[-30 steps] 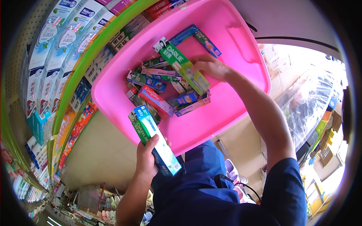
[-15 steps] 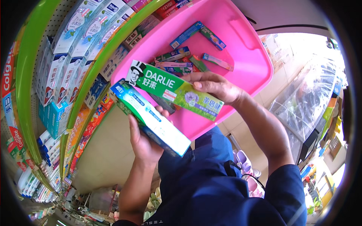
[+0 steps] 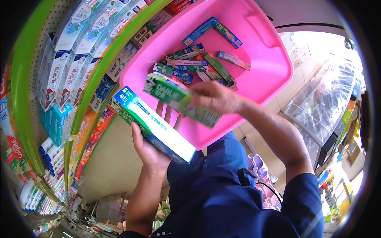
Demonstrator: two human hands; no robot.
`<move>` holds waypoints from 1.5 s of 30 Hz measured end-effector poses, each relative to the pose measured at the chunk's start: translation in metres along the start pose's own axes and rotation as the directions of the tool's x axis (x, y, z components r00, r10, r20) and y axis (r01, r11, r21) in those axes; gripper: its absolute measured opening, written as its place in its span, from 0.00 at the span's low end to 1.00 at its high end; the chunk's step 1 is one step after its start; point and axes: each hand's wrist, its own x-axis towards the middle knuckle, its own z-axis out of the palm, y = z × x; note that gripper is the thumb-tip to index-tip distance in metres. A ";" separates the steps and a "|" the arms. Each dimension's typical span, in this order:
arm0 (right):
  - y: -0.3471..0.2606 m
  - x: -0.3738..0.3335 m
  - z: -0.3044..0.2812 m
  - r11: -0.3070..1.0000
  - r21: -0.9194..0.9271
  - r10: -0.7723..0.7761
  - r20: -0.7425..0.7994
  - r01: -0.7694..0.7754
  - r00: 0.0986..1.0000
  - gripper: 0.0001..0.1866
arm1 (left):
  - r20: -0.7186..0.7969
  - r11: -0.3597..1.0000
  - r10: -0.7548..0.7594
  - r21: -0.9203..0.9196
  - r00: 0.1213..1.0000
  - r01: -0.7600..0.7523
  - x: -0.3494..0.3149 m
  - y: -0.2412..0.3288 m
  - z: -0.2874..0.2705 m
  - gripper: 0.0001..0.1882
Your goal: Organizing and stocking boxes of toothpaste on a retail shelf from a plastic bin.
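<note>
My left hand (image 3: 152, 152) is closed around a blue, white and green toothpaste box (image 3: 154, 126), its thumb on the near side and fingertips showing past the far edge. In my right hand (image 3: 218, 97) is a green toothpaste box (image 3: 180, 101), gripped from above near its right end and blurred by motion. The green box is held just above and to the right of the blue and white one. Beyond both hands is a pink plastic tub (image 3: 270, 59), with several toothpaste boxes (image 3: 186, 65) lying loose on its bottom.
Green-edged shelves (image 3: 109, 51) packed with boxed toothpaste (image 3: 63, 79) curve along the left. At the right stands something wrapped in clear plastic (image 3: 321, 95). Lilac and pink slippers (image 3: 260, 168) are on the floor beside my leg.
My right hand has shifted left and slightly down, and the green box now shows a narrower face. More of the boxes in the tub are visible. The left hand has barely moved.
</note>
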 end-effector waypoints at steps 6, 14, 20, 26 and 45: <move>0.087 0.038 -0.139 0.818 -0.392 0.175 -0.526 -0.421 0.832 0.26 | -0.066 0.963 -0.236 -0.148 0.970 0.224 -0.009 0.011 -0.054 0.38; 0.130 0.060 -0.177 0.166 -0.737 -0.232 -0.675 -0.656 0.700 0.21 | -0.037 0.965 -0.204 -0.176 0.978 0.195 -0.018 0.000 -0.071 0.34; 0.098 0.094 0.005 0.544 -0.762 0.185 -0.301 -0.352 0.936 0.27 | 0.017 0.970 -0.195 -0.144 0.981 0.195 -0.016 -0.001 -0.082 0.33; 0.166 0.102 0.085 0.700 -0.551 0.232 -0.425 -0.453 0.875 0.54 | 0.051 0.965 -0.204 -0.158 0.978 0.209 -0.016 -0.007 -0.075 0.33; 0.156 0.088 0.077 0.548 -0.803 -0.052 -0.313 -0.235 0.948 0.48 | -0.077 0.963 -0.223 -0.174 0.972 0.207 -0.014 -0.005 -0.082 0.31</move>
